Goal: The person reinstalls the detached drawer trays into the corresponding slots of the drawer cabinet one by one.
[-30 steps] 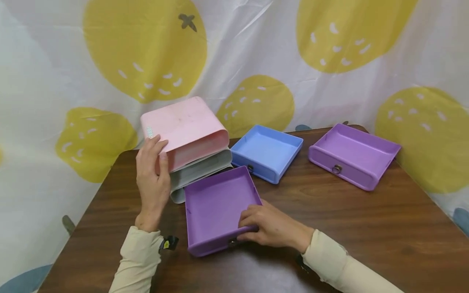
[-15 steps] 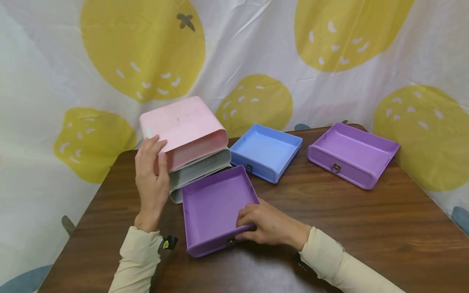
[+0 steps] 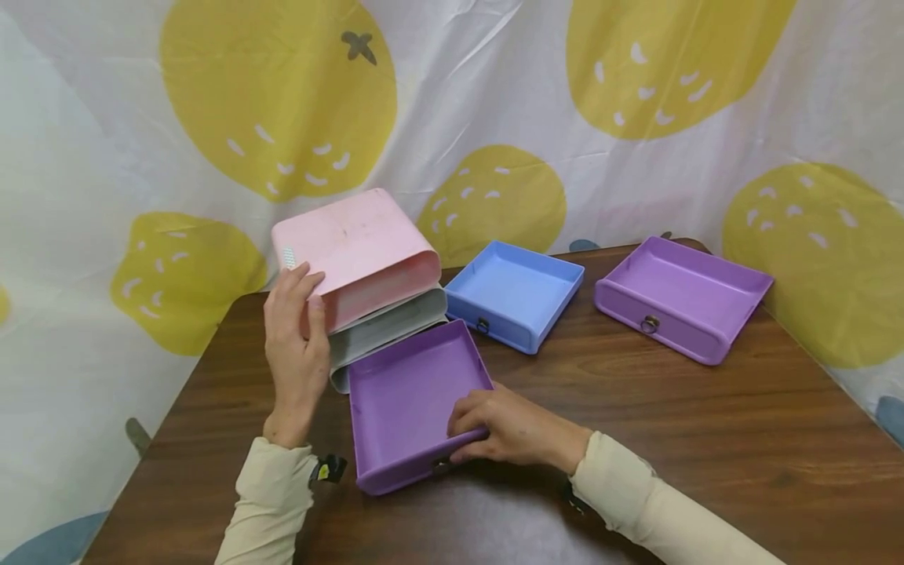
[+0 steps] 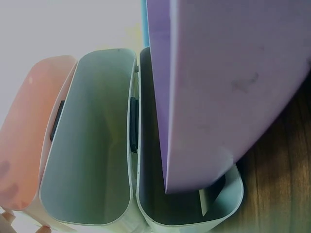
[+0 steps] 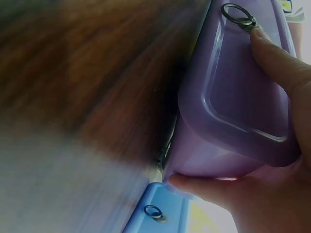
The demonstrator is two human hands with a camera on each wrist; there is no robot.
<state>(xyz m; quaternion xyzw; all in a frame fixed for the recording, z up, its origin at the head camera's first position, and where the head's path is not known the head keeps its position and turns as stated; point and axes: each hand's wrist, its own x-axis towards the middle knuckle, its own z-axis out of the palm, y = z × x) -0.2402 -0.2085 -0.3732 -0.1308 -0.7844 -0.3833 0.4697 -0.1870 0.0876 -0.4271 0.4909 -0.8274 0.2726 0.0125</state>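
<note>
The right hand pinches the front of the near drawer, whose back end sits in the bottom case; the left hand rests nearly straight fingers on the pink case

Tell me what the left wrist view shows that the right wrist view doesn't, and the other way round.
Only the left: the open insides of the pink shell and gray shells, with black clips between them.
Only the right: the right grip holding the purple drawer, plus ring pulls on it and the blue drawer.
Both: the purple drawer and wooden table.
</note>
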